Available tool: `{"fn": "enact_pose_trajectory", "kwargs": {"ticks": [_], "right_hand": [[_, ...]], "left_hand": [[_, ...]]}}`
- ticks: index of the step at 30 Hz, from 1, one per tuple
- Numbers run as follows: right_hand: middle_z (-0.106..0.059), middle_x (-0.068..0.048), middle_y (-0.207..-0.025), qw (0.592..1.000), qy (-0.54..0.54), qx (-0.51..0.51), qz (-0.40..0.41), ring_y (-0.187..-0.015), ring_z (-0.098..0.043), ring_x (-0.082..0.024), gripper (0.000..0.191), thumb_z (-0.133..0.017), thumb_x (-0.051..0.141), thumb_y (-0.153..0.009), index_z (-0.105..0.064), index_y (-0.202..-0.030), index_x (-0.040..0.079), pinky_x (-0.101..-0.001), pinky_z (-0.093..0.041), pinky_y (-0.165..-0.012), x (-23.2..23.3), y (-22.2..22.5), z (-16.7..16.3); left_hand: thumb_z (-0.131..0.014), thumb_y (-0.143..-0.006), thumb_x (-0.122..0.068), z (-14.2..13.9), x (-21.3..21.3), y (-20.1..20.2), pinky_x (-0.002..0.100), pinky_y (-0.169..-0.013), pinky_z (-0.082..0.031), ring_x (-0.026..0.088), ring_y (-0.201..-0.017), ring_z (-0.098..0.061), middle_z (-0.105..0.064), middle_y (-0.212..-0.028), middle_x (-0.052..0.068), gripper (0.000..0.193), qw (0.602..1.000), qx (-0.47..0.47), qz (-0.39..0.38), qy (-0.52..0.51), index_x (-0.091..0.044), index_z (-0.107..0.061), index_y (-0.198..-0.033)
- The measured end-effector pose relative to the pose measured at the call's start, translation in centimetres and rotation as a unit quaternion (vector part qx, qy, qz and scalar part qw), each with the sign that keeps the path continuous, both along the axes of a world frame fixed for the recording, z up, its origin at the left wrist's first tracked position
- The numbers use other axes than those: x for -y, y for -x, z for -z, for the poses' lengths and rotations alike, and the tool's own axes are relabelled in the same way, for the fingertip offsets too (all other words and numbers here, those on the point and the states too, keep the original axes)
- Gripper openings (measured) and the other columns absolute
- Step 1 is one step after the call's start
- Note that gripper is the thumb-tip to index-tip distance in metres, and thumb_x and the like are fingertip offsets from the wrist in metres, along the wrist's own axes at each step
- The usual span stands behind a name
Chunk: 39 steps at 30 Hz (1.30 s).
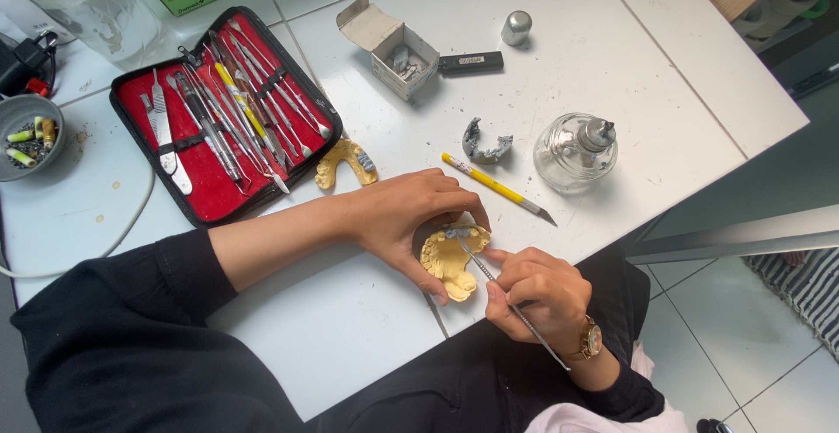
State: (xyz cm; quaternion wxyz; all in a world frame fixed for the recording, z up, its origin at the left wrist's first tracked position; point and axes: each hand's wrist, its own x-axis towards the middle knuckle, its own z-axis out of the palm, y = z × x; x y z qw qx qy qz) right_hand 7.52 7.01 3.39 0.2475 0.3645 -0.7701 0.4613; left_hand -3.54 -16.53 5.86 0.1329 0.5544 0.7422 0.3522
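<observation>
Yellow dental cast (447,260) at table (350,328) edge | my left hand (404,219) cups it, fingers curled around | my right hand (535,293) pinches the metal carver (507,297) (pen-style), tip on grey wax | best light, short strokes, cast braced.

Two yellow dental casts (450,260) (343,160), one grey wax rim (485,145), one glass spirit lamp (575,152), one instrument case (218,110), one small cardboard box (395,50).

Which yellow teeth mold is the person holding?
The one in the left hand: the yellow cast near the table edge, touched by the right hand's metal tool. The other yellow cast lies untouched beside the red tool case.
</observation>
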Motion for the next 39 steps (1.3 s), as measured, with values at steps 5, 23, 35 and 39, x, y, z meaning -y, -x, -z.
{"fn": "enact_pose_trajectory", "kwargs": {"ticks": [5,23,35,39], "right_hand": [[-0.065,-0.002,-0.069,1.0,0.001,-0.002,-0.005,-0.066,-0.067,-0.016,0.03,-0.076,-0.006,-0.078,-0.05,-0.08,0.008,-0.0419,-0.069,-0.084,0.0,-0.1,0.1],[-0.063,-0.002,-0.066,1.0,-0.004,-0.007,0.012,-0.064,-0.066,-0.015,0.03,-0.074,-0.006,-0.078,-0.048,-0.079,0.009,-0.0403,-0.069,-0.081,0.0,0.0,0.4],[-0.064,-0.006,-0.068,0.998,0.024,-0.017,0.047,-0.067,-0.069,-0.021,0.028,-0.069,-0.008,-0.081,-0.046,-0.087,0.006,-0.0364,-0.067,-0.073,-0.5,-0.4,0.9],[-0.063,-0.006,-0.068,0.997,0.06,-0.012,0.053,-0.065,-0.066,-0.02,0.026,-0.065,-0.009,-0.083,-0.044,-0.087,0.007,-0.0367,-0.067,-0.072,-0.8,-0.7,1.3]], "left_hand": [[-0.087,-0.063,-0.067,0.0,0.1,0.0,0.034,-0.08,-0.05,0.02,-0.093,-0.061,-0.065,-0.086,0.0,0.082,1.0,0.005,0.002,-0.002,-0.015,-0.067,-0.123],[-0.087,-0.063,-0.067,-0.2,0.2,0.0,0.034,-0.079,-0.049,0.019,-0.091,-0.061,-0.064,-0.084,-0.001,0.081,1.0,0.0,0.005,0.0,-0.014,-0.067,-0.122],[-0.085,-0.065,-0.068,-0.3,0.2,-0.1,0.035,-0.074,-0.045,0.017,-0.077,-0.056,-0.053,-0.078,0.0,0.095,0.998,0.036,0.008,-0.044,-0.011,-0.059,-0.135],[-0.07,-0.087,-0.059,-1.2,-0.1,-0.5,0.034,-0.067,-0.041,0.015,-0.073,-0.05,-0.045,-0.083,-0.001,0.079,0.989,0.114,-0.023,-0.086,-0.008,-0.052,-0.145]]}}
